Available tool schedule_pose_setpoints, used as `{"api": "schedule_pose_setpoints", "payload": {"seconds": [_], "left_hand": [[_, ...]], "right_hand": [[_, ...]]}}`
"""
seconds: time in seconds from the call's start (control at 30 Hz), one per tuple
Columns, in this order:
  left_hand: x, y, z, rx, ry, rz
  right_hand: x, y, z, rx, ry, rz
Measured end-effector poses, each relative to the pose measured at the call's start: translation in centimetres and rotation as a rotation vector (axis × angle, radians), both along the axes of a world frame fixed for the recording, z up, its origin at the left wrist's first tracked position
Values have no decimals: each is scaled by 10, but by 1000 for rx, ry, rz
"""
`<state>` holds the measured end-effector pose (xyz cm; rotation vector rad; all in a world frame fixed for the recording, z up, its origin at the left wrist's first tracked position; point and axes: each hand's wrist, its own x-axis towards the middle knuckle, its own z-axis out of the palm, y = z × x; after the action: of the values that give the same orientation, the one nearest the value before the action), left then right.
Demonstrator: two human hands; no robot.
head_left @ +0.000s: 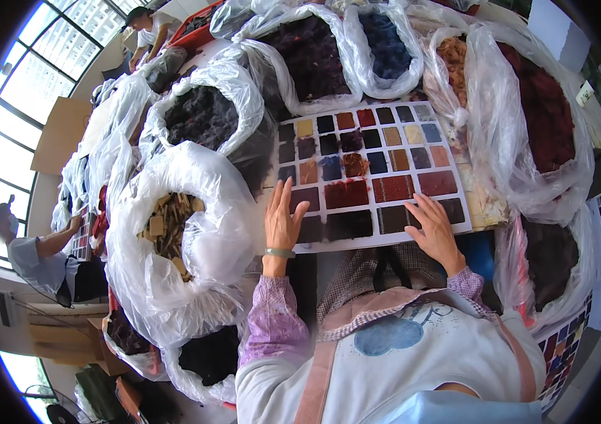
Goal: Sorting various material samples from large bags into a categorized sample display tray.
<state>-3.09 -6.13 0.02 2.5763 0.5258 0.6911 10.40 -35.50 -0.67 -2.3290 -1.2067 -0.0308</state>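
Observation:
In front of me lies a white board (403, 240) printed with rows of coloured squares and larger rectangles. My left hand (284, 225) rests on its left edge, fingers stretched and thumb apart, holding nothing. On the lower right part of the board is my right hand (433, 230), its fingers spread over a dark brown rectangle (394, 219). Fluffy fibre covers some squares: a rust-orange tuft (355, 165) and a dark purple one (350, 142) sit near the middle. Below them, a red patch (346, 193) has ragged, fuzzy edges.
Clear plastic bags of fibre ring the board: black (203, 116), dark purple (309, 60), blue (385, 46), orange (451, 67) and dark red (537, 106). One bag (219, 205) holds yellowish pieces. Two people, one at far left (43, 251) and another at upper left (156, 32), sit nearby.

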Motion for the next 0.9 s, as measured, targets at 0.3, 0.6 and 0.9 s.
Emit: {"api": "schedule_pose_setpoints", "payload": {"seconds": [0.3,0.6,0.9], "left_hand": [[-55,-16,-42,38,176,28],[-48,-23,-38,59,98,135],[-44,-35,-44,-91,-57,219]], "right_hand": [[57,-23,4,165,-141,-462],[63,-36,-17,34,-200,-504],[69,-8,-11,69,-101,-652]]}}
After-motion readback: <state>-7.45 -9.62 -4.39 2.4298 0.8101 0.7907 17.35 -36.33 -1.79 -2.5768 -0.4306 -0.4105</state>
